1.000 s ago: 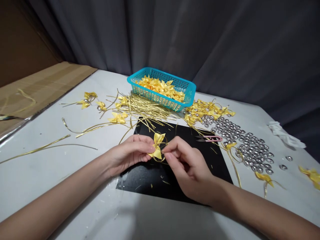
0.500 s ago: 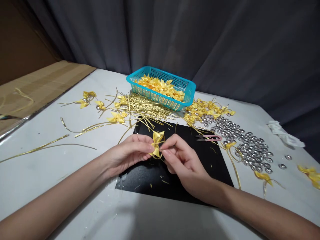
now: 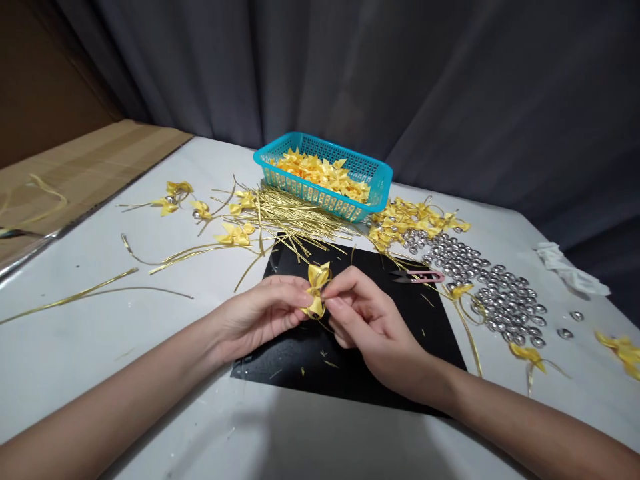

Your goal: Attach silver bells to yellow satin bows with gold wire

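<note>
A yellow ribbon bow [image 3: 319,275] is pinched between the thumb and fingers of my left hand [image 3: 270,303]. Thin gold cord loops around the bow's middle and below it. My right hand [image 3: 367,313] is closed at the bow's right side, its thumb and forefinger pinching the gold cord [image 3: 325,285]; the cord's end is hidden by the fingers. Both hands are held over a black mat [image 3: 300,370] strewn with small gold clippings.
Behind the mat lie a heap of gold cords [image 3: 295,213] and a blue basket [image 3: 385,190] of yellow bows. Pink-handled thread snips [image 3: 423,276] rest on the mat's right edge, near many silver bells [image 3: 505,293]. Loose bows [image 3: 235,233] and cords [image 3: 100,290] lie left.
Both hands and the bow have shifted very slightly to the right. The grip of each hand stays the same.
</note>
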Available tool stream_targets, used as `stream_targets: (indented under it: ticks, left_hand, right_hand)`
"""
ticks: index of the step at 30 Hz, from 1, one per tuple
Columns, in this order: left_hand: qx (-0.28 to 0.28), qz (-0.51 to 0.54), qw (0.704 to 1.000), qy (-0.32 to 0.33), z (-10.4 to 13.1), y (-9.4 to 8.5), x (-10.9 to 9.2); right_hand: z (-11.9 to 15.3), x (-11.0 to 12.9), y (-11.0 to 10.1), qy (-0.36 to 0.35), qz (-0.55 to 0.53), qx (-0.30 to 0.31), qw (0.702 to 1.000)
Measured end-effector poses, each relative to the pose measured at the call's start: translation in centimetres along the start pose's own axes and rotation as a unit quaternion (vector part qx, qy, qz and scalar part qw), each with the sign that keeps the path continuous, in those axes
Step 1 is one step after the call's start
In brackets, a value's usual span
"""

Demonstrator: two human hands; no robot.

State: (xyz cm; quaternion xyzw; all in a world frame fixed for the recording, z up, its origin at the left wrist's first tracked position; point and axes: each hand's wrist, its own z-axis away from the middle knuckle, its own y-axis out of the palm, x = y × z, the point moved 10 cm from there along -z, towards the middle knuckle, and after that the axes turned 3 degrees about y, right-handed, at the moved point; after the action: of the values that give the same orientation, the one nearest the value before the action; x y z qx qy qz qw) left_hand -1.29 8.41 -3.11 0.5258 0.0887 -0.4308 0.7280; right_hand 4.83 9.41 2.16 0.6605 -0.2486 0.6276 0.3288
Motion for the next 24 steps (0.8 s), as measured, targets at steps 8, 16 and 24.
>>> stream_targets:
  ticks: [8,16,24]
  left_hand:
    - [-0.016,-0.011,1.000,0.022,-0.1,-0.4,-0.4]
    - [-0.029,-0.005,1.000,0.011,0.0,-0.1,-0.2]
    - [-0.031,-0.017,0.998,0.044,-0.3,-0.6,-0.3]
  right_hand:
    - [-0.1,-0.3,-0.3,-0.015,-0.004,-0.016,1.000]
    - [0.2,-0.7,-0.3,-0.019,0.003,-0.024,1.000]
    - [-0.2,-1.4,-0.6,0.014,0.041,-0.029,0.999]
